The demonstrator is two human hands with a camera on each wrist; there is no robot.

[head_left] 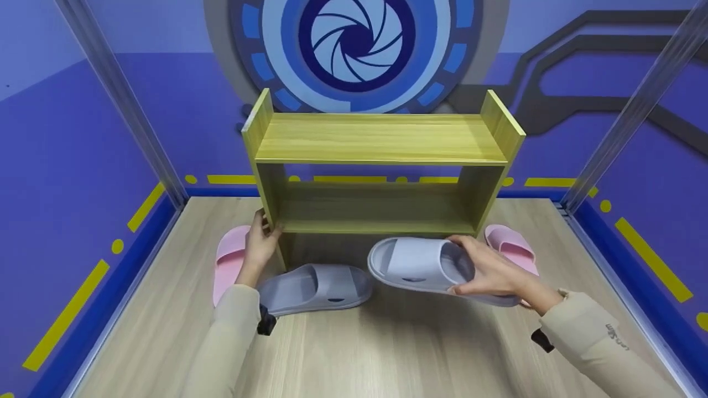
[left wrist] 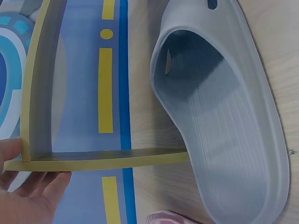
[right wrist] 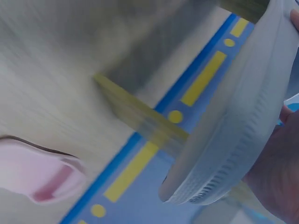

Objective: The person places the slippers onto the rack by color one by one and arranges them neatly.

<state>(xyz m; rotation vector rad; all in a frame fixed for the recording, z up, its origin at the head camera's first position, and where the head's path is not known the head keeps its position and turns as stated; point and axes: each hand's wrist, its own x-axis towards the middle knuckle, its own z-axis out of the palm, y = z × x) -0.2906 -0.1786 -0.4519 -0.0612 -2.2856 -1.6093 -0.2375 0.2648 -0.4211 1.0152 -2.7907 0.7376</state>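
A small wooden shelf (head_left: pixel 381 138) stands at the back of the floor board. My left hand (head_left: pixel 261 243) grips its left side panel near the lower board; in the left wrist view thumb and fingers (left wrist: pixel 49 186) lie on either side of the panel. Raised off the floor in front of the shelf, a grey slipper (head_left: pixel 417 260) is held by my right hand (head_left: pixel 492 271), thumb on the near side and fingers across the opening. Another grey slipper (head_left: pixel 326 287) lies on the floor, its toe pointing right, just right of my left wrist.
One pink slipper (head_left: pixel 227 262) lies left of the shelf, partly behind my left forearm. A second pink slipper (head_left: pixel 511 246) lies on the right, partly behind my right hand. Blue-purple walls (head_left: pixel 182 121) with metal corner posts (head_left: pixel 630 116) surround the wooden floor board (head_left: pixel 387 354).
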